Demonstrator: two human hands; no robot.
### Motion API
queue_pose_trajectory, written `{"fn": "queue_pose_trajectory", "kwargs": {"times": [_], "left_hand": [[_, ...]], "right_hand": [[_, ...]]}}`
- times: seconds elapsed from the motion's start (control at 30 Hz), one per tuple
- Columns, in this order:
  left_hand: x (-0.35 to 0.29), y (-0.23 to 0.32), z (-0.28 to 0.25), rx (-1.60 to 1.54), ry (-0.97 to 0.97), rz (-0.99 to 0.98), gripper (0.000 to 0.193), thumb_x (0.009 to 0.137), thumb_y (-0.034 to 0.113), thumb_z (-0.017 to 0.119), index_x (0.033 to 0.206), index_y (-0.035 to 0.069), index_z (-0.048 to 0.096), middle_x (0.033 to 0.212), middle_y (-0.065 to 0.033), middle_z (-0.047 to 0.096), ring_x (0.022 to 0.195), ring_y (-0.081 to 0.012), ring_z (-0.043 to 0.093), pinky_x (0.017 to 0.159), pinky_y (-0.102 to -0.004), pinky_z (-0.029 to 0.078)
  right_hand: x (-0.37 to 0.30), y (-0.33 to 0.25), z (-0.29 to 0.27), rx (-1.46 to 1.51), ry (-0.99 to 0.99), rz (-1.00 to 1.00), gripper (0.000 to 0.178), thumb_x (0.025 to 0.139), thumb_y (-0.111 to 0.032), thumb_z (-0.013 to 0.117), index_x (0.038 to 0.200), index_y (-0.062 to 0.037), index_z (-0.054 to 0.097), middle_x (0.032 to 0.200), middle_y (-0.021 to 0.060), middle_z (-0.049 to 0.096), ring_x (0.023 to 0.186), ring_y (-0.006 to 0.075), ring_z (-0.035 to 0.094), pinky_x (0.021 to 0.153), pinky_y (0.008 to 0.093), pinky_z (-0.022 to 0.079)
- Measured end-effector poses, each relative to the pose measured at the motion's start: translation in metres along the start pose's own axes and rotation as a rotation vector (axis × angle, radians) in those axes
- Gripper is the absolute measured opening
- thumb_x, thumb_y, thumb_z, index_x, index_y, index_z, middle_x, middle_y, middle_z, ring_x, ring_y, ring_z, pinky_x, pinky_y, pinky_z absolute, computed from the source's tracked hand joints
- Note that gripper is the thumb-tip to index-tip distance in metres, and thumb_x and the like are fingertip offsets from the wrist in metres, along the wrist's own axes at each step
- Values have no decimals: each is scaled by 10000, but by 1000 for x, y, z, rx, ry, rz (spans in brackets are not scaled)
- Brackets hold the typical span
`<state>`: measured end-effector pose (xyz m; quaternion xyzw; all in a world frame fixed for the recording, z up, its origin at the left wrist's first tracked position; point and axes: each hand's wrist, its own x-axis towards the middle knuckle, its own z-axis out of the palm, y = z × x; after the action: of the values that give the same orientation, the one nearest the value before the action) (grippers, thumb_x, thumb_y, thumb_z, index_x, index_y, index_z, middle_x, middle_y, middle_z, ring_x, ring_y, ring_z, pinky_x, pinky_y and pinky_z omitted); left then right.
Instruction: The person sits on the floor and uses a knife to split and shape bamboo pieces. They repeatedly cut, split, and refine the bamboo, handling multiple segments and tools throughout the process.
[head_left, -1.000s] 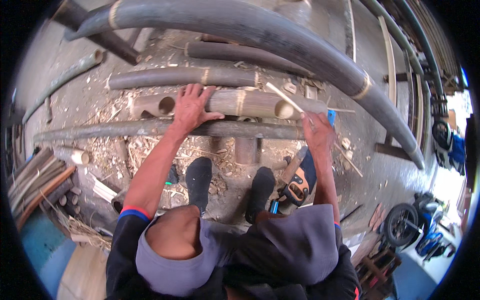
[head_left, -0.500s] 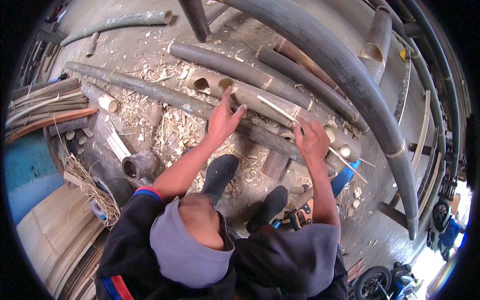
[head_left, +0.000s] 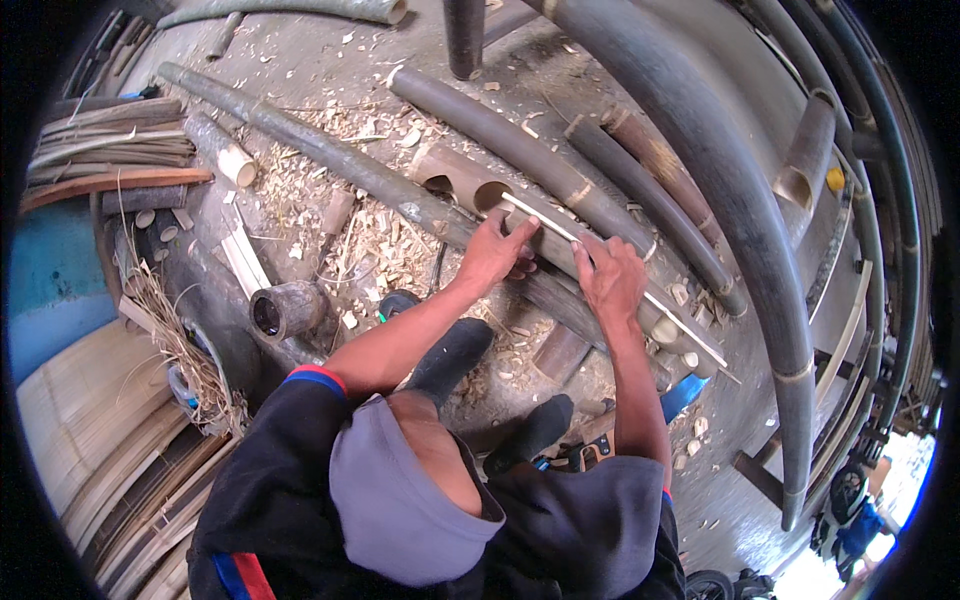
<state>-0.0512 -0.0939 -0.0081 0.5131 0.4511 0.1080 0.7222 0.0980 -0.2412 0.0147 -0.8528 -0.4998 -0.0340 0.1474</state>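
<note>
My left hand (head_left: 495, 250) lies curled over a short hollow bamboo section (head_left: 455, 178), which rests on a long dark bamboo pole (head_left: 330, 160). My right hand (head_left: 612, 280) sits a little to the right on the same section, fingers pressing a thin pale bamboo strip (head_left: 680, 325). The strip runs slantwise from the tube's open end, under both hands, toward the lower right. Both forearms reach up from my body. My feet in dark socks (head_left: 455, 355) rest on the floor just below the pole.
Thick curved dark poles (head_left: 740, 200) arch along the right. Pale shavings (head_left: 370, 240) cover the floor. A hollow stump (head_left: 285, 310) lies at the left, with bundled slats (head_left: 100, 160) beyond it. A blue object (head_left: 685, 395) and an orange-black tool (head_left: 585, 455) lie near my feet.
The view has swung, so the poles now run slantwise. My hands have come closer together on the short section, and the left hand's spread fingers have curled.
</note>
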Motion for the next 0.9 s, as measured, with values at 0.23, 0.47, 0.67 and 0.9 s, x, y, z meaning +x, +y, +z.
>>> {"fn": "queue_pose_trajectory", "kwargs": {"times": [0.23,0.47,0.67,0.9], "left_hand": [[5,1,-8,-172,-83,-146,455,1062,468,582,1234,50,532,788,-93,664,603,-196,702,504,-310,533],[8,-4,-10,-215,-82,-145,440,1078,454,550,1153,20,540,764,-96,675,573,-192,700,479,-308,538],[10,-6,-13,-260,-101,-167,444,1082,465,538,1162,28,545,772,-100,680,581,-194,708,475,-307,540],[10,-4,-12,-250,-108,-167,436,1086,459,532,1168,31,548,769,-94,677,559,-197,704,452,-307,526]], "right_hand": [[7,-12,6,19,-9,-48,225,875,-307,783,1086,-233,810,831,53,564,802,275,596,682,443,467],[7,-13,7,23,-21,-67,257,877,-291,787,1117,-204,810,829,59,559,780,276,590,681,442,473],[8,-18,10,26,-38,-44,276,877,-297,787,1138,-208,809,845,72,577,789,282,601,686,446,486],[7,-15,13,-12,-22,-53,275,867,-294,795,1128,-206,814,845,85,582,784,302,610,693,452,499]]}}
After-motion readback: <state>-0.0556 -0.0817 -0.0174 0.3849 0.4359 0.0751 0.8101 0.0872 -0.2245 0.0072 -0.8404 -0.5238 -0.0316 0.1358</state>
